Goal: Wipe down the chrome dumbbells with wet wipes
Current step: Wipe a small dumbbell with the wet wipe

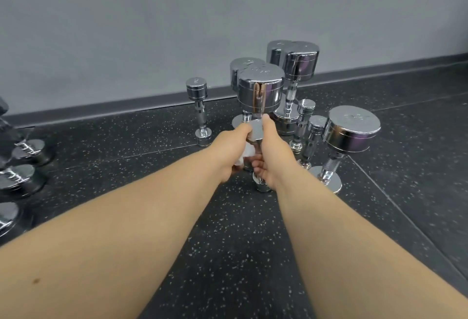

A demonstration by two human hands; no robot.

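A small chrome dumbbell (pixel 256 130) stands upright on the floor between my two hands. My right hand (pixel 274 153) grips its handle from the right, thumb up against the top head, fingers curled round the shaft. My left hand (pixel 231 151) holds a white wet wipe (pixel 244 155) against the handle from the left. The lower head (pixel 263 186) shows under my right hand. Several other chrome dumbbells stand on end behind, the nearest large one (pixel 260 88) just beyond my hands.
A tall dumbbell (pixel 300 62) stands near the grey wall, a small one (pixel 200 111) to the left, a large one (pixel 350 131) and two slim ones (pixel 304 121) to the right. More dumbbells (pixel 22 161) lie at the left edge. The floor is black speckled rubber.
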